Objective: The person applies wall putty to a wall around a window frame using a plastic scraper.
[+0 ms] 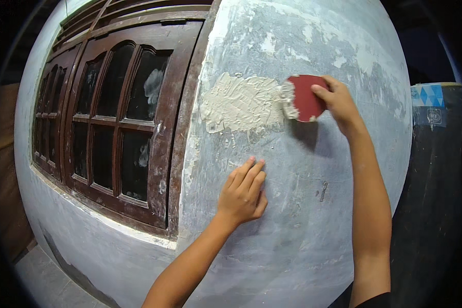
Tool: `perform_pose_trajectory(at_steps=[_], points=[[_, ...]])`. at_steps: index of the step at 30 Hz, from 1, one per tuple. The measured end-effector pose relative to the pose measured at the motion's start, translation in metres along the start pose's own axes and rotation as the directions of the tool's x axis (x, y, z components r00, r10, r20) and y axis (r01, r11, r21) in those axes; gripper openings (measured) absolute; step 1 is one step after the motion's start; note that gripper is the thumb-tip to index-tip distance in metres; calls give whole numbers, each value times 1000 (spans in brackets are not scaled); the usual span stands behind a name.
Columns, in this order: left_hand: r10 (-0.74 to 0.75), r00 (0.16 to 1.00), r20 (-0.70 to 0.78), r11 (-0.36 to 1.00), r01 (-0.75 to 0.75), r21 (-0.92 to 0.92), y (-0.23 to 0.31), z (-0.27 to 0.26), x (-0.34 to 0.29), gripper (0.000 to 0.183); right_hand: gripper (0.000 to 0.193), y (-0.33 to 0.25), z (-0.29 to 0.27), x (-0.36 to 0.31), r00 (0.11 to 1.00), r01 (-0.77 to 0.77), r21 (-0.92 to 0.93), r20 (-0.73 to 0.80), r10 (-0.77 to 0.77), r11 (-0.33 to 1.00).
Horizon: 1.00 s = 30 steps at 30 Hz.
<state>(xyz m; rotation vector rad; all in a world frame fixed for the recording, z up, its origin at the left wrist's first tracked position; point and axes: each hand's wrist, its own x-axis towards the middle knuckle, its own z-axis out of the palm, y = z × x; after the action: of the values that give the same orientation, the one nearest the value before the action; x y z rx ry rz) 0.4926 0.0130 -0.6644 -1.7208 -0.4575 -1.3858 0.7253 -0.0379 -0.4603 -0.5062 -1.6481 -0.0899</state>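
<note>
My right hand (339, 100) grips a red putty spreader (310, 97), thumb on its near face. Off-white putty (290, 102) is caked along the spreader's left edge, which meets the right end of a rough, ridged patch of putty (244, 102) on the wall (287, 205). Below that patch, my left hand (245, 191) rests its fingertips against the blue-grey wall. It holds nothing; the index and middle fingers stretch upward, and the others bend slightly.
A dark brown wooden window (159, 128) with white-smeared panes stands left of the patch, its frame edged by a rough white border. Right of the wall is a dark upright surface (431, 169) with a blue-and-white label (427, 96). Grey floor (46, 277) shows at lower left.
</note>
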Motion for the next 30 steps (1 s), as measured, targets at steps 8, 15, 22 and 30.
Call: perform_pose_trajectory(at_steps=[8,15,22,30], points=[[10,1000,-4,1000,-10,-4,3,4,1,43,31,6,-30,13,981,-84,124,-165,104,989],[4,1000,-6,1000,-4,-15,3,2,2,43,30,30,-30,19,985,-58,111,-155,75,992],[10,1000,-13,1000,-10,-13,1,2,1,43,28,32,-30,2,969,-71,265,-211,129,962],[11,1000,-13,1000,-12,-21,3,3,2,43,29,33,-33,-26,963,-15,295,-254,94,955]])
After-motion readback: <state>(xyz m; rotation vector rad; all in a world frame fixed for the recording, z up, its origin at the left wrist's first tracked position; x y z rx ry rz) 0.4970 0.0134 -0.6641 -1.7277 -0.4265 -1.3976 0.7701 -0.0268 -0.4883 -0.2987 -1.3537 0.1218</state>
